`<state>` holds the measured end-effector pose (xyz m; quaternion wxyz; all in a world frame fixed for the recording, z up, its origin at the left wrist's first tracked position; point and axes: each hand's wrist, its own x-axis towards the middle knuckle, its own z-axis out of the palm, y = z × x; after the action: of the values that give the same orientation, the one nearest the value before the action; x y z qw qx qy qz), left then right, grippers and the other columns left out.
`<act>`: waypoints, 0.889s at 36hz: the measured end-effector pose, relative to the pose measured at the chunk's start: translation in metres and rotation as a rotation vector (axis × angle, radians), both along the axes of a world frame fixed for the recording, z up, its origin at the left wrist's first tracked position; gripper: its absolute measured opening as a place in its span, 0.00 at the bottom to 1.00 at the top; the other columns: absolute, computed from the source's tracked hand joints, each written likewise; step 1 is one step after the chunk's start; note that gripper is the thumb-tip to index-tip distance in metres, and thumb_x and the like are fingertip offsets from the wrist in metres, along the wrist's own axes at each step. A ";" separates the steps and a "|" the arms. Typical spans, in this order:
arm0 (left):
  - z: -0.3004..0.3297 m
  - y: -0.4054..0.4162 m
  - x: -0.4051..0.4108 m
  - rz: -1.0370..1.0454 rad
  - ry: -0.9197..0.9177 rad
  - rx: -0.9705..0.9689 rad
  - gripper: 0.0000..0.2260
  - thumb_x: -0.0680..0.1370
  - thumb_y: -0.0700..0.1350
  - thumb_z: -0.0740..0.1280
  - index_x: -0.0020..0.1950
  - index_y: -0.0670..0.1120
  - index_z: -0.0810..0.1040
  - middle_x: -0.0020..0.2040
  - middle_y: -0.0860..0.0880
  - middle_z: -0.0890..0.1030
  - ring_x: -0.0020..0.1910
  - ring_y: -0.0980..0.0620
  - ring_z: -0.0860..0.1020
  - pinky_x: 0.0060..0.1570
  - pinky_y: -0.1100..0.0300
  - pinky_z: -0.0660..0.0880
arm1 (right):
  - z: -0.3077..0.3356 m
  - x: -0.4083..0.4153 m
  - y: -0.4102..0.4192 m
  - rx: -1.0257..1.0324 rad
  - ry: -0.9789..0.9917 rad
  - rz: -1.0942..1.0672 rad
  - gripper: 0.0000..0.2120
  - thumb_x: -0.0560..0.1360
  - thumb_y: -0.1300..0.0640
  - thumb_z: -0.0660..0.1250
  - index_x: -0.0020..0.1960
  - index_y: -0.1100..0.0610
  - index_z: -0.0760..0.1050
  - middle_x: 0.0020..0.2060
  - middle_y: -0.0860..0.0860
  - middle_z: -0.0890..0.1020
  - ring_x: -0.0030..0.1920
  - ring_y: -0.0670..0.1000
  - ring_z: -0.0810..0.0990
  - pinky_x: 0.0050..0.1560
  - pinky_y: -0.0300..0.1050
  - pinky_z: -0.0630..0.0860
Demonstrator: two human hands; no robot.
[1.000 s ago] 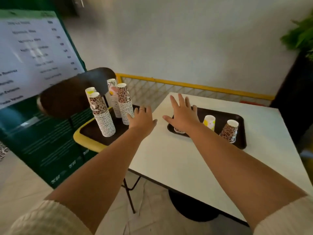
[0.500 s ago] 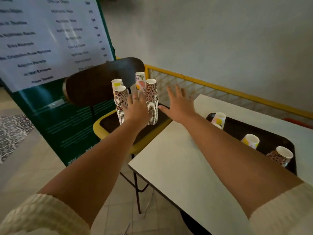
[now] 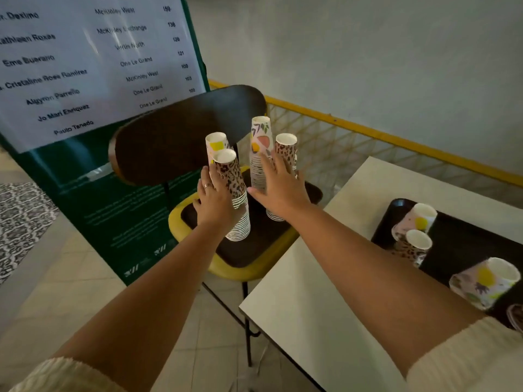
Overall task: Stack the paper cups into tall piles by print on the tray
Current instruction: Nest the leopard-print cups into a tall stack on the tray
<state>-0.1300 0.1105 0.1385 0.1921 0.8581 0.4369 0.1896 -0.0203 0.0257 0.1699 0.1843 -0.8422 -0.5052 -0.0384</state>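
My left fingers point(image 3: 208, 176) lie straight up against the near leopard stack point(image 3: 235, 199), palm flat to its side, a ring showing, nothing pinched. My right fingers point(image 3: 278, 165) are spread and reach between the floral stack point(image 3: 259, 154) and the far leopard stack point(image 3: 286, 149), touching them as far as I can tell, gripping neither. Behind my left hand point(image 3: 215, 202) stands a yellow-print stack point(image 3: 216, 145). All four piles stand upright on a dark tray point(image 3: 254, 241) on the yellow chair point(image 3: 240, 271). Off to my right, on the white surface point(image 3: 311, 306), a second dark tray point(image 3: 458, 244) carries loose cups point(image 3: 418, 239), floral and leopard, standing apart. My right hand point(image 3: 283, 190) hovers over the first tray.
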 end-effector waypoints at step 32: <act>-0.131 0.069 0.013 -0.237 -0.412 -0.376 0.45 0.62 0.47 0.80 0.73 0.47 0.60 0.69 0.49 0.69 0.69 0.51 0.67 0.66 0.53 0.69 | -0.076 0.002 0.083 0.500 0.539 -0.146 0.40 0.63 0.52 0.77 0.68 0.60 0.62 0.61 0.54 0.74 0.63 0.50 0.72 0.60 0.35 0.68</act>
<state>-0.1166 0.1791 0.0074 0.4531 0.7959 0.3128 0.2517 -0.0181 0.1086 0.0942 0.5073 -0.7849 -0.3522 0.0494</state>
